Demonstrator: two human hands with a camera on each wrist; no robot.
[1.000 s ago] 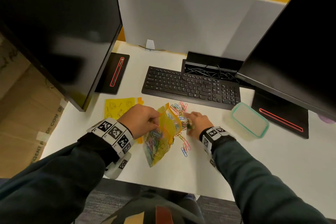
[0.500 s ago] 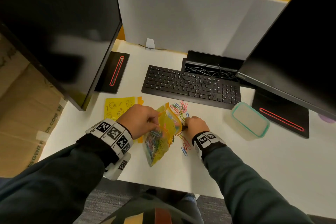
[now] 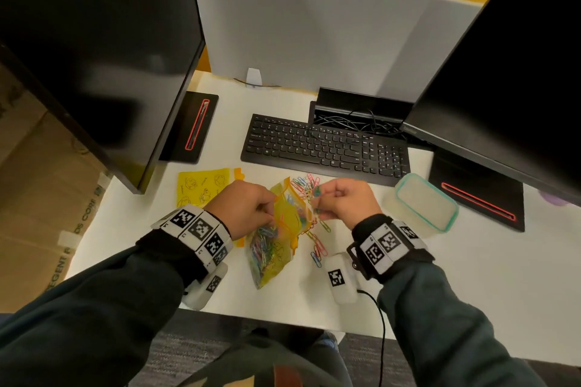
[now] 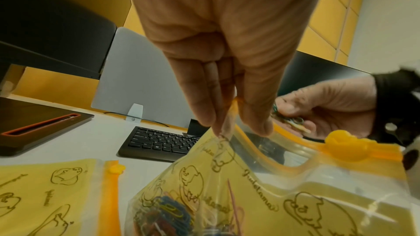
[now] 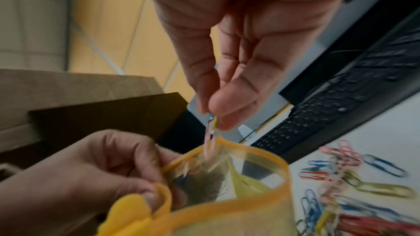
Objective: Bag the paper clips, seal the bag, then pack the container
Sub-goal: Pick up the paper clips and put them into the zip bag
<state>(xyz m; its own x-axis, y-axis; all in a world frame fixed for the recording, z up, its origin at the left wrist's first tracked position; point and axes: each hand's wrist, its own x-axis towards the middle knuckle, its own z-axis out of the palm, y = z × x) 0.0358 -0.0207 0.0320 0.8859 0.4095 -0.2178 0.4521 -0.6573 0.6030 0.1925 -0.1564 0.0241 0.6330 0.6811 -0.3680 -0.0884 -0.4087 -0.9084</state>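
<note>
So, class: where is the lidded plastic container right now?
In the head view the plastic container sits on the desk to the right of the right hand, just in front of the keyboard's right end.

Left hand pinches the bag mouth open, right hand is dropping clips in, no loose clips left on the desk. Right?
Not quite. The left hand pinches the bag open and the right hand holds clips over it, but loose paper clips remain on the desk, as the head view shows.

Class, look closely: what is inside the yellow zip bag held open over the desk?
The yellow zip bag holds a heap of coloured paper clips in its lower part, seen through the plastic. Its mouth is open. The clips overlap, so their number cannot be told.
</note>
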